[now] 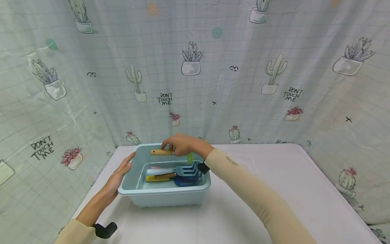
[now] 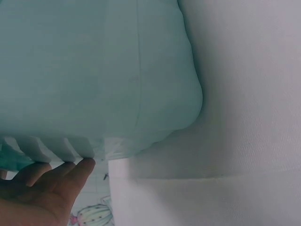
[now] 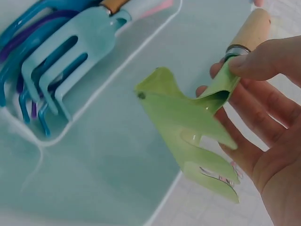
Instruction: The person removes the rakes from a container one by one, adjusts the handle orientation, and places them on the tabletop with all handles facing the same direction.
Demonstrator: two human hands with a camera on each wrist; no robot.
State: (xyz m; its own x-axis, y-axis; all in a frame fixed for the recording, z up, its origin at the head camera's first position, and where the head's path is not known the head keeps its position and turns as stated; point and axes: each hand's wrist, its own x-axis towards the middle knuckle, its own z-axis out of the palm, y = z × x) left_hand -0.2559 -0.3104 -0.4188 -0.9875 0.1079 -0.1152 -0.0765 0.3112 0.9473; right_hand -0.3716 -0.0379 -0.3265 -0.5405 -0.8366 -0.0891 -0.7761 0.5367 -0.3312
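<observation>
A light blue plastic bin (image 1: pixel 164 191) stands on the white table. My right hand (image 1: pixel 182 144) holds a green double-headed hand hoe by its wooden handle (image 1: pixel 160 152), above the back of the bin. In the right wrist view the thumb and fingers pinch the hoe's green neck; its head (image 3: pixel 174 120) has fork-like prongs on one side. My left hand (image 1: pixel 117 178) touches the bin's left side with fingers extended. Inside the bin, in a pale-edged section, lie a light blue hand fork (image 1: pixel 186 171) and darker blue tools (image 1: pixel 184 181), partly overlapping.
A yellow handle (image 1: pixel 156 178) and a pink piece (image 1: pixel 154 167) show among the tools. The table (image 1: pixel 259 176) extends right of the bin. A cactus-print curtain (image 1: pixel 213 84) surrounds the table at the back and sides.
</observation>
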